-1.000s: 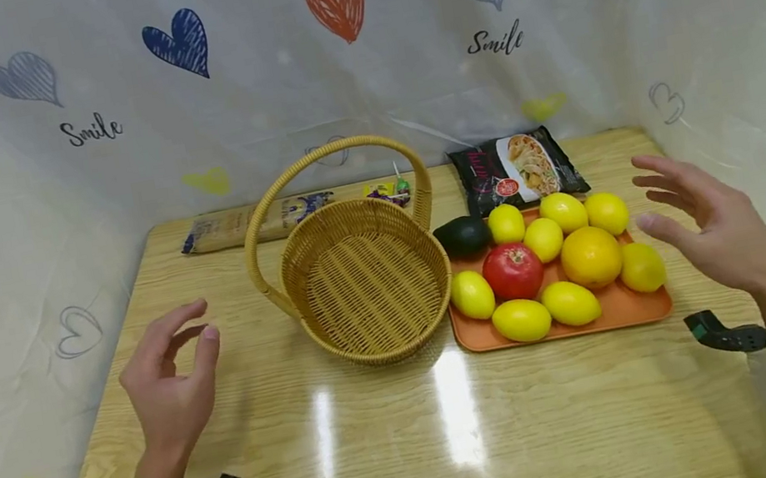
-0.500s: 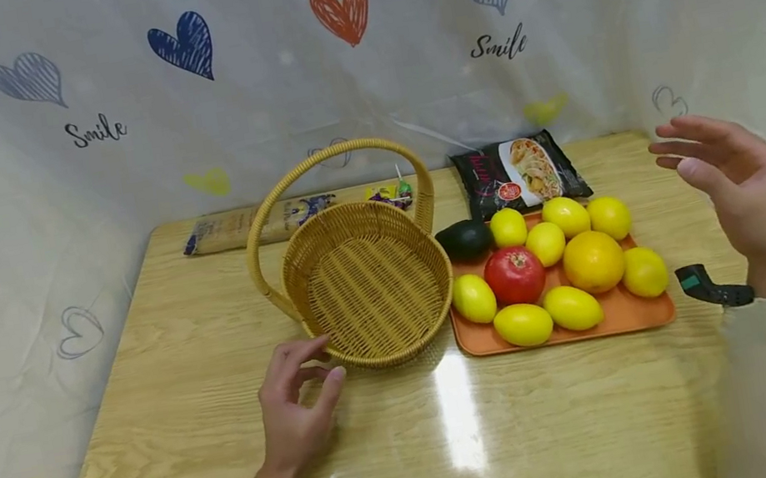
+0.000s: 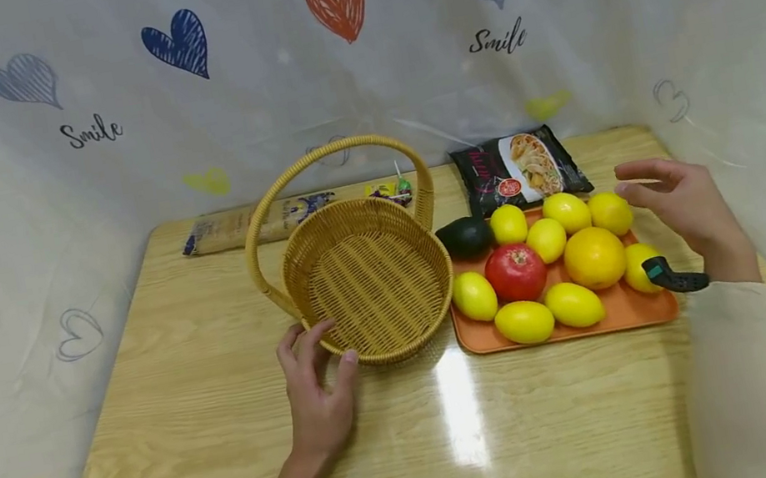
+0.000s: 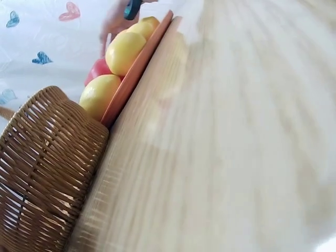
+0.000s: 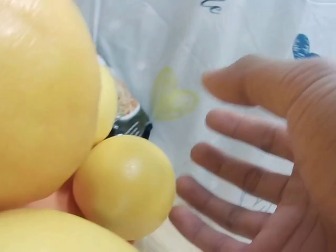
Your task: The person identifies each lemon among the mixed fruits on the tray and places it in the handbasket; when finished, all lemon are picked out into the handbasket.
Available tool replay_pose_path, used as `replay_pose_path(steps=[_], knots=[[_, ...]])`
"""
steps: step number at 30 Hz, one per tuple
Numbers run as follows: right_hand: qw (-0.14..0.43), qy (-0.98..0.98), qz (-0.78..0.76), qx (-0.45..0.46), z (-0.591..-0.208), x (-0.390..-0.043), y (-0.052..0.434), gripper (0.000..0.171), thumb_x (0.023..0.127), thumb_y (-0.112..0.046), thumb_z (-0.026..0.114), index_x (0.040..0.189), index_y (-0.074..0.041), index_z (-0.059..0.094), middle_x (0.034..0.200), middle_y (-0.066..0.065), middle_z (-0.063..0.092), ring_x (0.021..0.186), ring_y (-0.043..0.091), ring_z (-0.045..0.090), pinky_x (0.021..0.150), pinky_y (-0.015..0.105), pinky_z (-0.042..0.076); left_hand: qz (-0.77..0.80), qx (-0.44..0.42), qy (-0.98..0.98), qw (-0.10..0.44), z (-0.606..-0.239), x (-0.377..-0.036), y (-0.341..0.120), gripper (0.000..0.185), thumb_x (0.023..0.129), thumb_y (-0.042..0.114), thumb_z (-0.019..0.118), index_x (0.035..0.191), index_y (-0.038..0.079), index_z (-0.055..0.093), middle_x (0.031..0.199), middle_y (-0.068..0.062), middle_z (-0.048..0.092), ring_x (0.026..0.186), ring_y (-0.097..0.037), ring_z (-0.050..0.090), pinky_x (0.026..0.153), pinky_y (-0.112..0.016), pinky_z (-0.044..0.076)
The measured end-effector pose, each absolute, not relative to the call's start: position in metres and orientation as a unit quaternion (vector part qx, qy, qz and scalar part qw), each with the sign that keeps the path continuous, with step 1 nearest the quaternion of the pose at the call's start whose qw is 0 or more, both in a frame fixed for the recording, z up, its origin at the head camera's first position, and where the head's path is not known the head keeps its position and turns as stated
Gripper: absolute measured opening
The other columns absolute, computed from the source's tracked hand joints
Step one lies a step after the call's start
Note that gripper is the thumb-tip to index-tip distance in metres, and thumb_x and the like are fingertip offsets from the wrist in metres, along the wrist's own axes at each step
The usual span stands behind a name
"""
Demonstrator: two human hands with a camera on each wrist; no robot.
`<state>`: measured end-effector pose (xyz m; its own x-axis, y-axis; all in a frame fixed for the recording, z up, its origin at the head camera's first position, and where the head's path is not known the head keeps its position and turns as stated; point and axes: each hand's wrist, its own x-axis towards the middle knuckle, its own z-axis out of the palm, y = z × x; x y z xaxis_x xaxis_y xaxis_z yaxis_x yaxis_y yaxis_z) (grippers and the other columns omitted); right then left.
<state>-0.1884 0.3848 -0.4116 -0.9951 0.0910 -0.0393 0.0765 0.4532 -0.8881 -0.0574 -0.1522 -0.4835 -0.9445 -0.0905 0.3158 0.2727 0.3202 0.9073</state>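
A staged recording booth, not a lived-in room. A white curtain (image 3: 358,91) printed with hearts and "Smile" encloses the wooden table (image 3: 419,453) behind and beside it.

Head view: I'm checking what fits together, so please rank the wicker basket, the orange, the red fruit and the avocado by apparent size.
1. wicker basket, largest by far.
2. orange.
3. red fruit, slightly smaller than the orange.
4. avocado, though the basket partly hides it.

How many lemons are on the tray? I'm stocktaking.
7: three along the back, one mid, two front, one left. A far-right one is half hidden, making 8.
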Motion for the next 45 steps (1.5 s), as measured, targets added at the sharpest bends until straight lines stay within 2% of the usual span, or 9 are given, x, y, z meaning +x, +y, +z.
replay_pose_path(steps=[4, 6, 11, 18, 21, 28, 33, 38, 45], knots=[[-0.044, -0.901, 0.426, -0.068, -0.414, -0.195, 0.382, 0.068, 0.104, -0.057, 0.069, 0.157, -0.016, 0.06, 0.14, -0.011, 0.063, 0.104, -0.014, 0.055, 0.113, 0.051, 0.05, -0.591, -0.057, -0.789, 0.156, -0.482, -0.061, -0.151, 0.049, 0.107, 0.013, 0.068, 0.154, 0.008, 0.057, 0.169, -0.026, 0.023, 0.15, -0.036, 0.046, 0.123, -0.061, 0.045], [-0.051, -0.907, 0.412, -0.068, -0.416, -0.197, 0.38, 0.071, 0.104, -0.058, 0.07, 0.157, -0.012, 0.059, 0.149, 0.002, 0.062, 0.117, 0.001, 0.064, 0.114, 0.054, 0.05, -0.6, -0.054, -0.784, 0.152, -0.481, -0.062, -0.148, 0.053, 0.108, 0.014, 0.066, 0.159, 0.012, 0.053, 0.173, -0.024, 0.019, 0.155, -0.037, 0.041, 0.126, -0.061, 0.042], [-0.074, -0.92, 0.379, -0.06, -0.421, -0.2, 0.375, 0.075, 0.101, -0.058, 0.074, 0.158, -0.011, 0.059, 0.163, 0.024, 0.052, 0.139, 0.045, 0.056, 0.096, 0.029, 0.051, -0.619, -0.043, -0.768, 0.157, -0.481, -0.061, -0.143, 0.063, 0.108, 0.015, 0.068, 0.166, 0.016, 0.046, 0.178, -0.021, 0.016, 0.161, -0.04, 0.037, 0.13, -0.049, 0.038], [-0.065, -0.938, 0.339, -0.03, -0.415, -0.198, 0.376, 0.075, 0.103, -0.053, 0.073, 0.163, -0.012, 0.054, 0.165, 0.031, 0.047, 0.13, 0.054, 0.062, 0.083, 0.019, 0.049, -0.635, -0.051, -0.743, 0.205, -0.484, -0.059, -0.145, 0.06, 0.103, 0.004, 0.072, 0.159, 0.014, 0.056, 0.173, -0.026, 0.03, 0.158, -0.043, 0.041, 0.124, -0.029, 0.046], [-0.008, -0.935, 0.355, -0.017, -0.4, -0.193, 0.371, 0.071, 0.106, -0.044, 0.072, 0.165, -0.011, 0.05, 0.164, 0.028, 0.049, 0.128, 0.052, 0.063, 0.08, 0.009, 0.048, -0.641, -0.054, -0.735, 0.216, -0.485, -0.059, -0.144, 0.058, 0.102, 0.002, 0.073, 0.157, 0.011, 0.058, 0.172, -0.028, 0.031, 0.156, -0.047, 0.042, 0.121, -0.028, 0.048], [0.099, -0.869, 0.474, 0.104, -0.341, -0.169, 0.324, 0.052, 0.103, -0.006, 0.075, 0.153, -0.01, 0.063, 0.144, -0.004, 0.066, 0.114, 0.001, 0.064, 0.093, 0.003, 0.053, -0.642, -0.056, -0.734, 0.216, -0.484, -0.056, -0.143, 0.059, 0.102, 0.001, 0.072, 0.159, 0.005, 0.055, 0.173, -0.029, 0.03, 0.154, -0.049, 0.043, 0.121, -0.026, 0.047], [0.045, -0.802, 0.532, 0.27, -0.315, -0.16, 0.262, 0.054, 0.098, 0.012, 0.072, 0.149, -0.002, 0.066, 0.143, 0.007, 0.067, 0.113, 0.019, 0.069, 0.099, 0.013, 0.058, -0.645, -0.053, -0.732, 0.213, -0.485, -0.055, -0.145, 0.063, 0.101, 0.0, 0.073, 0.16, -0.001, 0.051, 0.175, -0.027, 0.028, 0.156, -0.048, 0.041, 0.123, -0.023, 0.045], [-0.046, -0.798, 0.495, 0.34, -0.326, -0.166, 0.199, 0.046, 0.1, -0.004, 0.079, 0.143, -0.013, 0.068, 0.136, 0.003, 0.07, 0.111, 0.02, 0.067, 0.098, 0.023, 0.06, -0.652, -0.055, -0.725, 0.215, -0.487, -0.055, -0.146, 0.064, 0.1, -0.002, 0.073, 0.161, 0.0, 0.051, 0.174, -0.03, 0.028, 0.155, -0.053, 0.041, 0.123, -0.023, 0.045], [-0.077, -0.848, 0.335, 0.404, -0.366, -0.167, 0.135, 0.044, 0.099, -0.025, 0.079, 0.143, -0.021, 0.073, 0.14, 0.0, 0.073, 0.117, 0.018, 0.067, 0.101, 0.041, 0.058, -0.653, -0.066, -0.723, 0.216, -0.489, -0.057, -0.145, 0.066, 0.1, -0.004, 0.074, 0.161, 0.004, 0.052, 0.171, -0.031, 0.031, 0.152, -0.054, 0.044, 0.123, -0.029, 0.047]])
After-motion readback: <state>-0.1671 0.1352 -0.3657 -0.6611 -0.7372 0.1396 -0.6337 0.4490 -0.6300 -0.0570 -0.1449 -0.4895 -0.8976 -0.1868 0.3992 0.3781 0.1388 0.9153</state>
